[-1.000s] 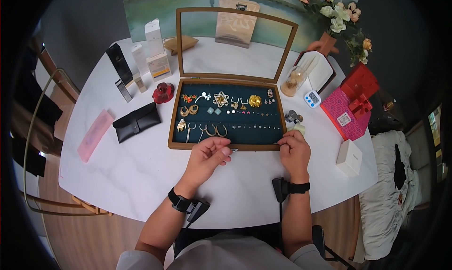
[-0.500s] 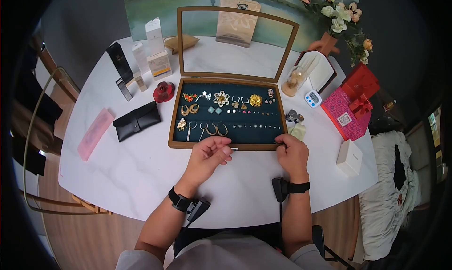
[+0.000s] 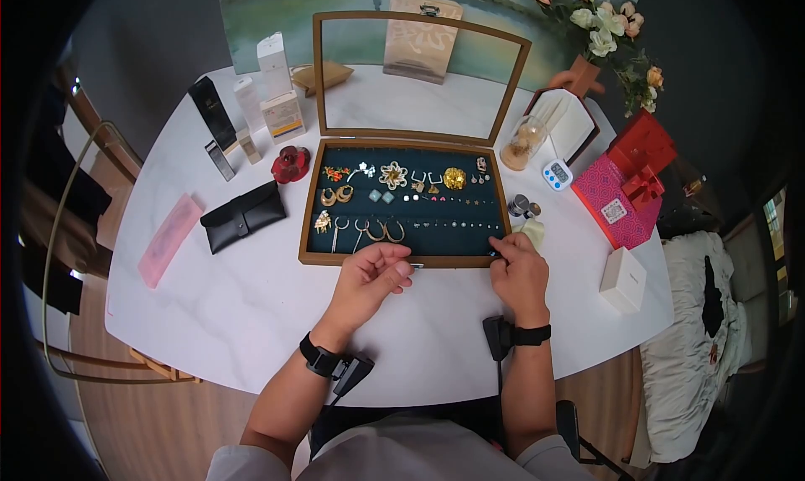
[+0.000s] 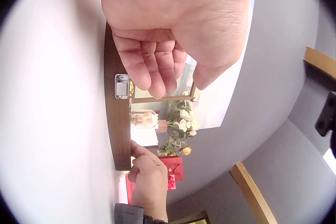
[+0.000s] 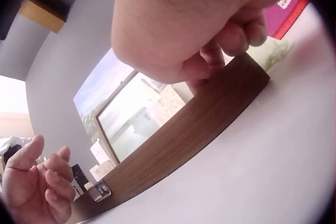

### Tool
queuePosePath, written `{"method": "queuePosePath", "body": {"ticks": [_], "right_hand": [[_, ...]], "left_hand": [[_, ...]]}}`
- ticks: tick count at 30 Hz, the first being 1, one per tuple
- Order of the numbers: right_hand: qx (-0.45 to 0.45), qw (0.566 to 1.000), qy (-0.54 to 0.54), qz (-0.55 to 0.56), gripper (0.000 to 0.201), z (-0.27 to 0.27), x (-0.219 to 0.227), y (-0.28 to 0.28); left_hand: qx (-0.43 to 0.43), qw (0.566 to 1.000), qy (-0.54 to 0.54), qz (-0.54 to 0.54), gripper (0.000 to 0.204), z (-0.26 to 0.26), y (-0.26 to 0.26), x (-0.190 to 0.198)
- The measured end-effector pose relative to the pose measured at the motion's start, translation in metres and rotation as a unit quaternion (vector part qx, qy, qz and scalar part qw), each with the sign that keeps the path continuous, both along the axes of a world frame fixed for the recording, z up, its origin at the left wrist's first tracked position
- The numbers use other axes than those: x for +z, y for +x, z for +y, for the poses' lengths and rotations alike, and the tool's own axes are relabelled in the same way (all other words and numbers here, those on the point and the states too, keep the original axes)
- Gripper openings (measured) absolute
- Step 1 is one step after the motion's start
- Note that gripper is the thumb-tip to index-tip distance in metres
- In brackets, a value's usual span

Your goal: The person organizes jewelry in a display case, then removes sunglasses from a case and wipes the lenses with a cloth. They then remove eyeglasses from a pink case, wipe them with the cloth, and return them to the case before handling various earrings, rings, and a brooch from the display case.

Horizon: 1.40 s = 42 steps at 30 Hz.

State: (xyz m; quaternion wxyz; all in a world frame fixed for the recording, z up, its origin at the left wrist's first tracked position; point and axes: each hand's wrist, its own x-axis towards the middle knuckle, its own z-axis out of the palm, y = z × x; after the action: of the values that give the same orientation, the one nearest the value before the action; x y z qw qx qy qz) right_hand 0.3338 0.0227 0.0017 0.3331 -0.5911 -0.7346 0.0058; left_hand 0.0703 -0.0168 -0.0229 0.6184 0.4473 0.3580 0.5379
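Note:
A wooden jewelry display box (image 3: pixel 305 229) stands with its glazed lid (image 3: pixel 317 78) raised. On its dark green lining lie several earrings (image 3: pixel 337 195), hoops (image 3: pixel 396 232), a gold flower piece (image 3: pixel 454 178) and rows of small studs (image 3: pixel 454 225). My right hand (image 3: pixel 521 271) curls over the front right corner, thumb and forefinger tips together at the lining. A tiny piece shows at those fingertips; I cannot tell its kind. Beside the metal clasp (image 4: pixel 122 86) at the front edge hovers my left hand (image 3: pixel 375 281), fingers loosely curled, holding nothing.
Left of the box are a black pouch (image 3: pixel 244 218), a pink case (image 3: pixel 169 240), a red flower-shaped item (image 3: pixel 290 164) and several cartons (image 3: pixel 283 117). To the right stand a timer (image 3: pixel 556 175), a glass dome (image 3: pixel 524 143), a patterned gift box (image 3: pixel 610 192) and a white box (image 3: pixel 622 281).
My right hand has shifted slightly left and its fingertips have come inside the box's front right corner. The left hand stays in place.

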Motion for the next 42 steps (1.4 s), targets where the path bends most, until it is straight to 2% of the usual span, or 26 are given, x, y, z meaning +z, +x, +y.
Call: {"method": "queuePosePath", "body": {"ticks": [7, 8, 10, 11, 12, 15, 17, 18, 19, 21, 23, 25, 26, 29, 31, 33, 35, 39, 42], "right_hand": [[0.009, 0.998, 0.012, 0.056, 0.033, 0.006, -0.008, 0.007], [-0.018, 0.997, 0.024, 0.066, 0.032, 0.007, -0.011, 0.008], [-0.046, 0.995, 0.036, 0.077, 0.03, 0.009, -0.013, 0.009], [-0.063, 0.992, 0.067, 0.081, 0.028, 0.01, -0.014, 0.009], [-0.08, 0.988, 0.099, 0.086, 0.025, 0.011, -0.014, 0.01], [-0.071, 0.989, 0.04, 0.123, 0.02, 0.014, -0.021, 0.014], [-0.071, 0.984, 0.031, 0.16, 0.018, 0.016, -0.023, 0.015], [-0.07, 0.979, 0.019, 0.192, 0.017, 0.017, -0.023, 0.015], [-0.068, 0.978, 0.023, 0.196, 0.017, 0.018, -0.025, 0.015], [-0.072, 0.98, 0.017, 0.184, 0.017, 0.019, -0.027, 0.016], [-0.078, 0.977, -0.001, 0.2, 0.018, 0.018, -0.027, 0.017], [-0.078, 0.973, -0.02, 0.216, 0.02, 0.019, -0.027, 0.017], [-0.088, 0.968, -0.04, 0.233, 0.022, 0.019, -0.028, 0.017], [-0.087, 0.965, -0.049, 0.242, 0.025, 0.022, -0.036, 0.023], [-0.076, 0.969, -0.039, 0.233, 0.026, 0.023, -0.035, 0.022], [-0.088, 0.964, -0.074, 0.24, 0.026, 0.02, -0.028, 0.02], [-0.084, 0.966, -0.065, 0.237, 0.025, 0.021, -0.031, 0.021], [-0.08, 0.966, -0.059, 0.237, 0.025, 0.022, -0.035, 0.022], [-0.077, 0.962, -0.06, 0.254, 0.022, 0.023, -0.037, 0.023]], "left_hand": [[0.008, 1.0, -0.001, -0.006, 0.025, 0.0, 0.0, 0.001], [0.008, 1.0, 0.0, -0.006, 0.025, -0.001, 0.0, 0.003], [0.056, 0.998, 0.008, 0.01, 0.022, -0.002, -0.002, 0.009], [0.055, 0.998, 0.009, 0.011, 0.022, -0.002, -0.005, 0.009], [0.093, 0.995, 0.024, -0.011, 0.02, -0.002, -0.008, 0.009], [0.198, 0.977, 0.069, -0.024, 0.016, -0.001, -0.018, 0.013], [0.325, 0.937, 0.115, 0.05, 0.012, 0.001, -0.021, 0.013], [0.397, 0.904, 0.133, 0.089, 0.011, 0.003, -0.022, 0.015], [0.432, 0.888, 0.135, 0.084, 0.012, 0.005, -0.027, 0.013], [0.488, 0.854, 0.133, 0.12, 0.012, 0.012, -0.034, 0.017], [0.49, 0.853, 0.116, 0.138, 0.02, 0.019, -0.044, 0.004], [0.543, 0.766, 0.166, 0.301, 0.028, 0.024, -0.052, -0.005], [0.514, 0.806, 0.106, 0.274, 0.036, 0.02, -0.05, -0.001], [0.437, 0.875, 0.024, 0.208, 0.044, 0.022, -0.051, -0.006], [0.438, 0.874, 0.051, 0.207, 0.045, 0.031, -0.057, -0.022], [0.436, 0.873, 0.076, 0.205, 0.045, 0.033, -0.061, -0.033], [0.406, 0.894, 0.036, 0.185, 0.042, 0.03, -0.063, -0.021], [0.404, 0.88, 0.042, 0.245, 0.037, 0.034, -0.075, -0.024], [0.339, 0.931, 0.005, 0.136, 0.029, 0.041, -0.091, -0.021]]}}
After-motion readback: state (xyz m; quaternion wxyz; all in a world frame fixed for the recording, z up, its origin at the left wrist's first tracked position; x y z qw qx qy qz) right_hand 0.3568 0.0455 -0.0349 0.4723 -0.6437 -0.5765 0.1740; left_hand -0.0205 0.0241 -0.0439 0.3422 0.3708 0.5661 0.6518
